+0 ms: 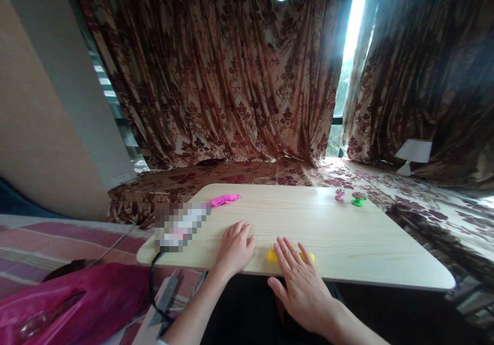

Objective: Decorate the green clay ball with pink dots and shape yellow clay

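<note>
Two bare hands at a pale wood-grain desk [339, 231]. Right hand [300, 279]: palm down, fingers stretched out flat over a yellow clay-like roll [271, 256], thumb off to the side; grip released, not closed around it. Roll lies crosswise near the desk's front edge, both ends poking out from beneath the fingers. Left hand [236, 247]: palm down on the desk to the left of the roll, apart from it, fingers slightly bent; grip relaxed, holding nothing visible.

Far left of desktop: bright pink clay-like piece [224, 200], elongated, and just beside it a pixelated item [183, 226], identity can't tell; black cable [152, 283] hangs down from its near end. Far right: small pink figure [339, 194] and green mushroom-like figure [358, 199] with pink dots on top, near each other, upright, well apart from the hands.

Surroundings: floral curtains [231, 77] behind, white-shaded lamp [417, 151] at right, striped bedding [31, 242] and magenta bag-like item [77, 298] at left.
</note>
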Tool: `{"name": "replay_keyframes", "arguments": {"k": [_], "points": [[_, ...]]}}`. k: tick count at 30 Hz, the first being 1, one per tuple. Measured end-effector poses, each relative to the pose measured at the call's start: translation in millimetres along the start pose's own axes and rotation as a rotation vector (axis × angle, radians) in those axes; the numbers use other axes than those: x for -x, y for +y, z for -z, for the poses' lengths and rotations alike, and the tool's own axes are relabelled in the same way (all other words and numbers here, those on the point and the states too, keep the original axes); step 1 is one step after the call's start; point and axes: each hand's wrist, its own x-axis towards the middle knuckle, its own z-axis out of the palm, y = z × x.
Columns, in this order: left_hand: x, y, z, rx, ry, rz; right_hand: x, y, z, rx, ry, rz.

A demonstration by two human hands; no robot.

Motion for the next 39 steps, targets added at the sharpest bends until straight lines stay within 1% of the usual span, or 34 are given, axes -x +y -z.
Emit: {"name": "replay_keyframes", "arguments": {"k": [2,4,7,9,10,11,13,16,19,21,22,24,26,29,31,32,33,35,37,39], "points": [[0,-1,-1.2,-0.002,-0.001,-0.008,-20,9,-3,0.019,0.018,-0.052],[-1,-2,-3.0,-0.003,0.0,-0.016,-53,24,-6,0.045,0.014,-0.145],[-2,-4,-5.1,-0.002,0.0,-0.02,-101,51,-6,0.052,-0.061,-0.311],[-2,-5,-5.4,-0.005,-0.002,-0.02,-120,63,-5,0.044,-0.085,-0.363],[-2,-5,-5.1,-0.006,-0.003,-0.02,-124,66,-4,0.041,-0.088,-0.368],[-2,-4,-4.5,-0.006,-0.005,-0.019,-124,65,-4,0.042,-0.083,-0.36],[-2,-3,-2.9,-0.004,-0.005,-0.014,-111,58,-4,0.049,-0.054,-0.301],[-1,-1,0.0,0.004,-0.007,-0.007,-67,33,-1,0.038,-0.014,-0.136],[0,1,1.9,0.01,-0.008,0.007,-18,9,2,-0.008,-0.031,0.003],[0,1,2.1,0.01,-0.008,0.013,0,1,3,-0.024,-0.034,0.051],[0,1,1.9,0.008,-0.008,0.013,1,0,2,-0.022,-0.027,0.049],[0,1,0.9,-0.001,-0.008,0.007,-13,5,-1,0.001,-0.005,-0.004],[0,0,-0.6,-0.01,-0.004,-0.005,-43,18,-4,0.03,0.001,-0.098],[-1,-2,-2.4,-0.018,-0.002,-0.023,-96,46,-5,0.037,-0.066,-0.283],[-2,-3,-3.1,-0.017,-0.007,-0.026,-120,61,-4,0.023,-0.107,-0.366],[-2,-3,-3.3,-0.016,-0.009,-0.024,-127,65,-3,0.019,-0.116,-0.384],[-2,-3,-3.3,-0.013,-0.01,-0.022,-129,67,-3,0.019,-0.119,-0.385],[-2,-3,-2.9,-0.007,-0.007,-0.016,-120,61,-3,0.033,-0.092,-0.344],[-1,-2,-2.1,0.002,-0.004,-0.014,-94,46,-3,0.043,-0.048,-0.254],[0,-2,-1.1,0.014,0.005,-0.009,-59,26,-2,0.03,-0.018,-0.136]]}}
